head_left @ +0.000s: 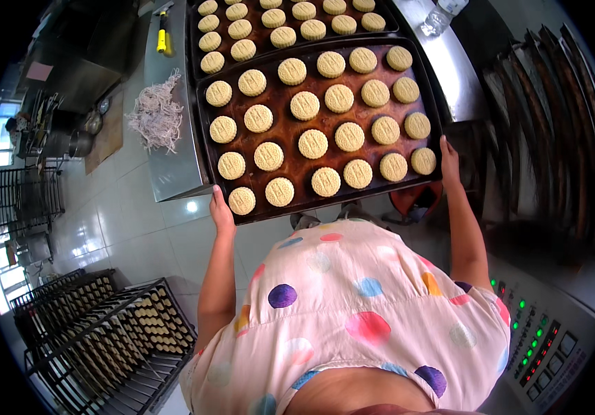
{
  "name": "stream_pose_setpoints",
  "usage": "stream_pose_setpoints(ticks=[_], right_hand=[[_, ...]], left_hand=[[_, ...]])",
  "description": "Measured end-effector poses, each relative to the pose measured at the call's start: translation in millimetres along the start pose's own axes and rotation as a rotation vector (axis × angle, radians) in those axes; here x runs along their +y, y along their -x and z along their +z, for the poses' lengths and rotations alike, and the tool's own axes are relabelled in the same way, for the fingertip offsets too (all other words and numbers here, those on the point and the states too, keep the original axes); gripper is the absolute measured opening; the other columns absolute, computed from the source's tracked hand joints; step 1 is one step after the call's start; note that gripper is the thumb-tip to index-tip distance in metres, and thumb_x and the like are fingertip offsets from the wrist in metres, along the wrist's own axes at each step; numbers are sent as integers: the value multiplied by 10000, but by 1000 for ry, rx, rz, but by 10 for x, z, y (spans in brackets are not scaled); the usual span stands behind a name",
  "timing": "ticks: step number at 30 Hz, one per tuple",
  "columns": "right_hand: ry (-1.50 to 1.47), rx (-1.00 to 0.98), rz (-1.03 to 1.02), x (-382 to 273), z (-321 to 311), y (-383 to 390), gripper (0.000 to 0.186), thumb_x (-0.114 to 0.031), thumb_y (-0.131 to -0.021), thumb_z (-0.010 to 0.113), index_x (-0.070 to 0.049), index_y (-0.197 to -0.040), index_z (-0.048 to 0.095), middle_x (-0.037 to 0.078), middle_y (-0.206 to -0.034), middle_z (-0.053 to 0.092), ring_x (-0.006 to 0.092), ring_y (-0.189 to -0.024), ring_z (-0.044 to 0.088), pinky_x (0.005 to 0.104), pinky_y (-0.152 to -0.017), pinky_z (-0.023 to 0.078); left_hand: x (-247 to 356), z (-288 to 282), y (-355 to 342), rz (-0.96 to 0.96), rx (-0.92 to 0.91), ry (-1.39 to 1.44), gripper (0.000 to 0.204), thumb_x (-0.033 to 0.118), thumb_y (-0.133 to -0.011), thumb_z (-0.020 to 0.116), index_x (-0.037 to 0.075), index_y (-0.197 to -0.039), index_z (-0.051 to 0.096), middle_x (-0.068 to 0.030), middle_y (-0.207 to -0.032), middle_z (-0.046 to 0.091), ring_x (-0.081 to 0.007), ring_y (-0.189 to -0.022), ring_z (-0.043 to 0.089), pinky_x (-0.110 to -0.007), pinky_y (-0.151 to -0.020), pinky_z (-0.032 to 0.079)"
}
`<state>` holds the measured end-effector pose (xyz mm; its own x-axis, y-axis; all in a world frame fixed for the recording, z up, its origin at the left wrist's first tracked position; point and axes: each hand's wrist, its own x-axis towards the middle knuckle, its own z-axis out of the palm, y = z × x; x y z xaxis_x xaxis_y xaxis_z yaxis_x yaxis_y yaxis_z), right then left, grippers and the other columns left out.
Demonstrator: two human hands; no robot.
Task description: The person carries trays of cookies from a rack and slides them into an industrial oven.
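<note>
A dark baking tray (280, 133) carries rows of round, pale, scalloped pastries (312, 144) with stamped tops. My left hand (222, 209) grips the tray's near left corner, thumb on the rim and fingers hidden underneath. On the right side edge, close to the near corner, my right hand (450, 160) holds the same tray, its fingers mostly out of sight below. The tray's near edge juts past the metal table toward my body. Directly beyond it lies a second dark tray (259, 41) with similar pastries.
The steel table (173, 169) bears a pile of pale string (157, 111), a yellow-handled tool (162, 38) and a clear plastic bottle (437, 21). Dark trays (546, 124) stand on edge at right. A rack of pastry trays (138, 332) is lower left; a control panel (543, 339) is lower right.
</note>
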<state>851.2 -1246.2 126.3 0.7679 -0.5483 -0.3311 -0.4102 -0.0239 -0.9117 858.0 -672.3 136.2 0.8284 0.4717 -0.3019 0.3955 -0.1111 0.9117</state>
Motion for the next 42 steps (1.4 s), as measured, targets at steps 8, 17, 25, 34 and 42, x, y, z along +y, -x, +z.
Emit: stream_pose_setpoints(ticks=[8, 17, 25, 34, 42], right_hand=[[90, 110, -72, 137, 15, -131, 599, -447, -883, 533, 88, -1153, 543, 142, -1090, 609, 168, -1017, 535, 270, -903, 389], [155, 132, -123, 155, 8, -199, 598, -472, -874, 530, 77, -1106, 573, 150, -1030, 636, 178, -986, 565, 272, -872, 407], [144, 129, -171, 222, 3, -149, 589, -478, -870, 530, 70, -1078, 588, 154, -984, 648, 183, -952, 581, 280, -851, 418], [387, 485, -872, -404, 389, 824, 240, -81, -815, 560, -27, -1046, 595, 122, -1048, 592, 296, -976, 560, 361, -853, 439], [693, -210, -1251, -925, 1483, 1736, 275, -207, -717, 684, -64, -935, 598, 90, -924, 585, 276, -897, 550, 405, -857, 408]], left_hand=[[-44, 61, -36, 141, 99, -146, 607, 473, -924, 429, -116, -880, 568, -129, -784, 566, -197, -726, 440, -342, -719, 395], [10, 144, -43, 230, 143, -303, 620, 481, -916, 430, -119, -826, 557, -187, -715, 567, -271, -656, 440, -392, -673, 396], [-47, 69, -56, 265, 155, -269, 648, 499, -909, 425, -124, -804, 568, -222, -711, 571, -298, -649, 461, -410, -669, 397], [28, 118, -17, 270, 201, -446, 616, 495, -916, 380, -77, -893, 608, -282, -842, 596, -436, -818, 551, -464, -723, 410], [36, 105, -32, 219, 199, -449, 613, 495, -913, 385, -74, -828, 596, -266, -777, 579, -426, -743, 520, -471, -685, 400]])
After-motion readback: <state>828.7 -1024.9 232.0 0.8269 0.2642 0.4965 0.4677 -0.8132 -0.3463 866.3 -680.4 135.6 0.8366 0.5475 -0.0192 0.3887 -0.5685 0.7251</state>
